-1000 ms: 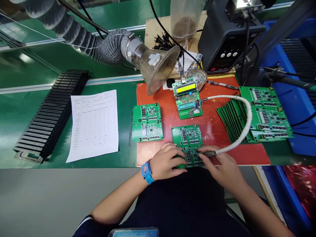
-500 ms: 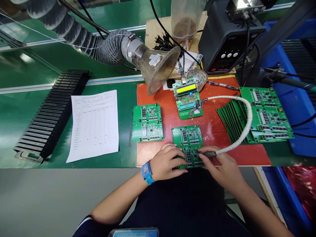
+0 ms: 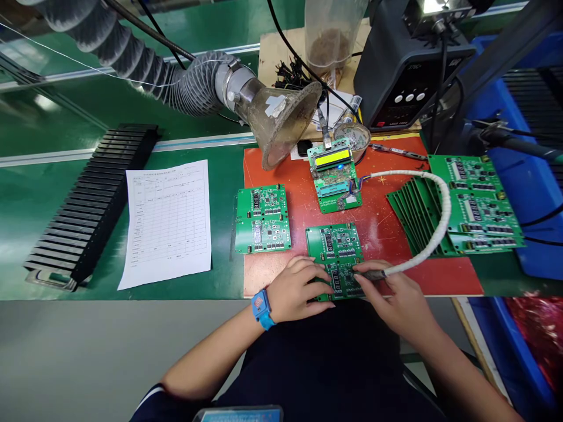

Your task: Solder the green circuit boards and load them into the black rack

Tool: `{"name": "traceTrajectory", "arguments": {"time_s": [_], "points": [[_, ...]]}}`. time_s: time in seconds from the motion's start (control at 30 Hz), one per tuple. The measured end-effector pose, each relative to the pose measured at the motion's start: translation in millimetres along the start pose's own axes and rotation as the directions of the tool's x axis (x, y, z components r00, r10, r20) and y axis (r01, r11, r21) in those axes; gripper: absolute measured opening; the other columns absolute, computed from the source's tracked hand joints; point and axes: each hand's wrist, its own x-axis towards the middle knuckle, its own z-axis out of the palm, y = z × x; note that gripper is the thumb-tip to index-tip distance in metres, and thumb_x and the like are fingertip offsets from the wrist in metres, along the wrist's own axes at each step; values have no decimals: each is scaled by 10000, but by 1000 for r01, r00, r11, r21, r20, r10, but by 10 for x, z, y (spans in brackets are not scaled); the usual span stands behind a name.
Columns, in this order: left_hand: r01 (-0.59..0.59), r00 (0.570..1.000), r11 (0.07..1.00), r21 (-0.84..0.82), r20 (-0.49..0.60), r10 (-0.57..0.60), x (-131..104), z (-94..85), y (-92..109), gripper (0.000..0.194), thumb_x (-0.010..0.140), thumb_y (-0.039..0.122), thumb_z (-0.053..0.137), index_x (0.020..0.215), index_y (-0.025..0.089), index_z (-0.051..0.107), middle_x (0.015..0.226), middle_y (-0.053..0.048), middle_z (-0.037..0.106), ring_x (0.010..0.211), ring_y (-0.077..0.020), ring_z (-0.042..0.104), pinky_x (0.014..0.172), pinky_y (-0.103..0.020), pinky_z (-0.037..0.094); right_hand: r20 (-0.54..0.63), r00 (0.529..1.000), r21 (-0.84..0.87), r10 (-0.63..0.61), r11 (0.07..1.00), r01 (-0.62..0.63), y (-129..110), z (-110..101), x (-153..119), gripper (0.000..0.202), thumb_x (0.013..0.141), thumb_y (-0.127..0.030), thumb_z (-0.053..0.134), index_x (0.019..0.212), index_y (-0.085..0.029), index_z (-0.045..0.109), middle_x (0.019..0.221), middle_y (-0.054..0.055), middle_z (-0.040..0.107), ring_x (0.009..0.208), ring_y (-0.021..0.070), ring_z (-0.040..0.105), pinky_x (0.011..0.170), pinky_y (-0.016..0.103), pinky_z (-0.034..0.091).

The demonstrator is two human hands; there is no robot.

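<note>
A green circuit board [image 3: 341, 241] with two digit displays lies on the red mat at the bench's front edge. My left hand [image 3: 303, 287], with a blue wrist strap [image 3: 263, 308], rests with fingers spread over the board's left lower side. Between thumb and fingers of my right hand [image 3: 393, 293] is a dark probe [image 3: 375, 274], its tip on the lower right part of the board. From the probe a white wrapped cable [image 3: 442, 217] curves back to a programmer board [image 3: 336, 176] with a lit yellow screen. The contact point is partly hidden by my fingers.
Left of the board lies another green circuit board [image 3: 264, 220]. A fanned stack of boards [image 3: 477, 205] sits at right, near a blue bin [image 3: 539, 234]. A fume funnel [image 3: 285, 123] overhangs the mat. A printed form [image 3: 169, 228] and black slotted rack [image 3: 94, 205] lie at left.
</note>
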Motion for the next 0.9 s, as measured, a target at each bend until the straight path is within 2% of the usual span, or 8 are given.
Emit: {"name": "traceTrajectory", "arguments": {"time_s": [0.23,0.57,0.77,0.9], "points": [[-12,1000,1000,-14,-20,12,1,-1,-8,213,868,422,672,948,225,668,988,-6,698,1062,-168,599,1016,-330,399,-11,999,-19,-37,999,37,-9,-5,13,100,925,-293,553,981,-220,592,930,48,686,843,189,681,658,269,561],[-46,998,999,5,-45,46,6,-2,-2,212,867,405,680,950,211,663,991,-11,701,1057,-170,603,1044,-337,377,3,1000,-7,-24,1000,24,12,1,1,108,931,-298,550,990,-217,591,944,46,679,861,182,670,683,263,551],[-73,993,996,43,-92,77,-19,-15,22,209,849,369,715,969,205,667,994,-7,715,1090,-181,607,1121,-411,315,42,998,17,48,999,-49,23,-34,-3,145,927,-319,558,1007,-215,619,966,49,683,889,186,663,706,268,554],[-88,987,996,-13,-137,86,35,-130,93,258,830,317,737,1018,157,660,1009,-53,713,1124,-210,604,1023,-371,473,37,993,112,115,987,-119,-18,-138,33,158,908,-337,597,1004,-224,650,965,42,697,869,190,674,784,306,569]]}}
